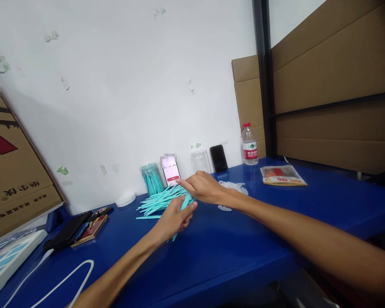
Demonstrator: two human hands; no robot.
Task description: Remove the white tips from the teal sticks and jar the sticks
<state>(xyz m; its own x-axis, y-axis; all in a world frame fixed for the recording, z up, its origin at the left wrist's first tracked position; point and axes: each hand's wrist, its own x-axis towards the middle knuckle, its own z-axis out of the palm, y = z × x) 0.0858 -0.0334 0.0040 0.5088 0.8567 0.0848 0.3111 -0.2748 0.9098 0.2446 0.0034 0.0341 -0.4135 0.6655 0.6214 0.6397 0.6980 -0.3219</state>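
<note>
My left hand is closed around a bundle of thin, flat turquoise plastic sticks, with one end poking out below the fingers. Over the top of this bundle bends my right hand, one digit stretched left in front of a phone and its other fingers curled against the sticks; part of its grip is hidden. A loose pile of the same sticks spreads on the blue table, left of both hands. Behind the pile, a clear jar stands packed with more of them. The lit phone leans upright beside the jar, showing a timer.
Along the wall stand a clear jar, a dark phone and a water bottle. White plastic and a snack pouch lie rightward. A white lid, black pouch and white cable are leftward.
</note>
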